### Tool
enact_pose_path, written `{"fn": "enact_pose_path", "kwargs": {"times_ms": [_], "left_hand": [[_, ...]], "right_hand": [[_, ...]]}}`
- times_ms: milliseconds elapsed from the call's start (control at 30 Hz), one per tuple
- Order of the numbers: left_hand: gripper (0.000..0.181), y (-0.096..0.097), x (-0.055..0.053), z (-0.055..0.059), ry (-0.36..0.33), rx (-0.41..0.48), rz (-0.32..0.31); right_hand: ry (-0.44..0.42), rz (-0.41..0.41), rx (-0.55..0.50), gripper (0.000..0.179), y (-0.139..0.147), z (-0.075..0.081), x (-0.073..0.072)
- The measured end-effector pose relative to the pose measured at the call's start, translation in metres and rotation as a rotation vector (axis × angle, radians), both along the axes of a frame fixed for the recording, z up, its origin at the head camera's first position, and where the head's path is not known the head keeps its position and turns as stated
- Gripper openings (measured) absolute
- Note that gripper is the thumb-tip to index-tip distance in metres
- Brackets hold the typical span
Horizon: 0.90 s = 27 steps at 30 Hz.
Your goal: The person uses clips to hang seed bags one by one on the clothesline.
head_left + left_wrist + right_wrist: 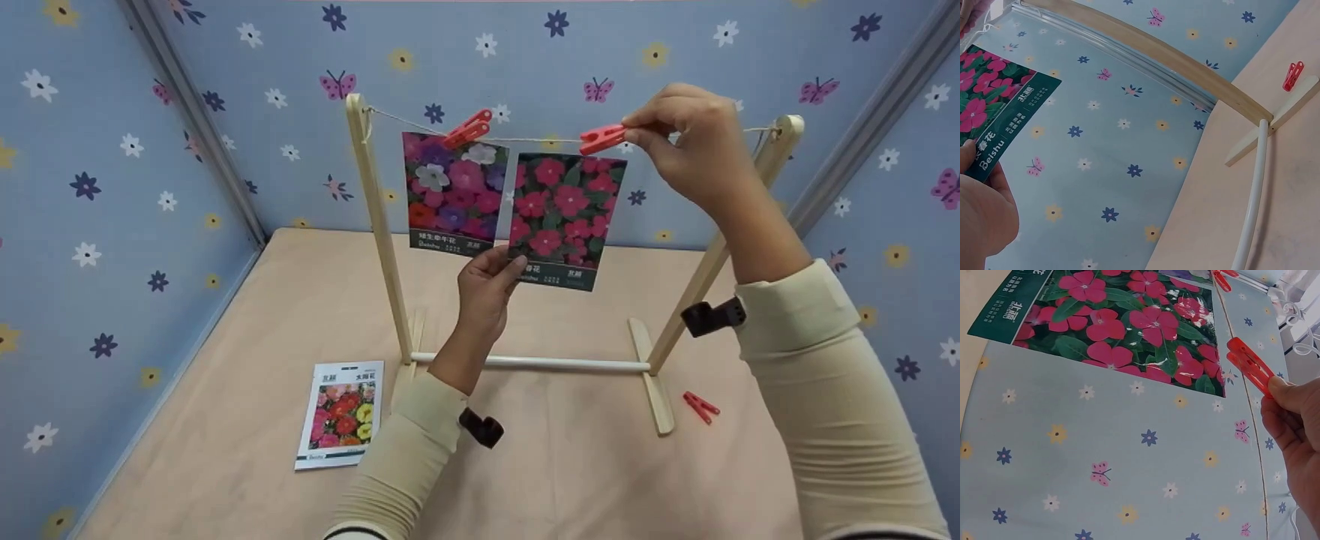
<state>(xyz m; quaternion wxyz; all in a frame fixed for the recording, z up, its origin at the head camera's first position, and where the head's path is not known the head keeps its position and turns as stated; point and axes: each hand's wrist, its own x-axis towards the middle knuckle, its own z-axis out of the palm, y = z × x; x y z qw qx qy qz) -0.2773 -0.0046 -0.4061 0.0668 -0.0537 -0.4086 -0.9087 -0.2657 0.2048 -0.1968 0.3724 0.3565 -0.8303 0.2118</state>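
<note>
My left hand (484, 289) pinches the lower left corner of a seed packet with pink flowers (568, 217), holding it upright just below the string (532, 139). Between the thumb and fingers of my right hand (694, 142) is a red clothespin (603, 139). Its jaws point left, beside the packet's top edge; a small gap between clothespin and packet shows in the right wrist view, where the string (1247, 382) passes behind the clothespin. A second seed packet with mixed flowers (454, 187) hangs to the left from another red clothespin (468, 129).
The string spans the two posts of a wooden stand (382, 240) with a white crossbar (562, 364). A white seed packet (341, 415) lies on the table (555, 465) at left. A loose red clothespin (701, 407) lies right of the stand's foot (654, 382). Flowered walls (285, 45) surround the table.
</note>
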Motion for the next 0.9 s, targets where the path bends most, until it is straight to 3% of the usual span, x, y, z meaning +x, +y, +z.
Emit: {"fn": "enact_pose_path", "kwargs": {"times_ms": [400,900], "left_hand": [[0.025,0.0036,0.0001,0.0041,0.016,0.009,-0.006],[0.021,0.0066,-0.0007,0.0017,0.009,-0.010,0.001]], "right_hand": [[-0.116,-0.032,0.022,0.013,-0.0032,-0.0006,0.0045],[-0.171,-0.047,0.109,0.015,-0.0020,-0.0001,0.0069]]}}
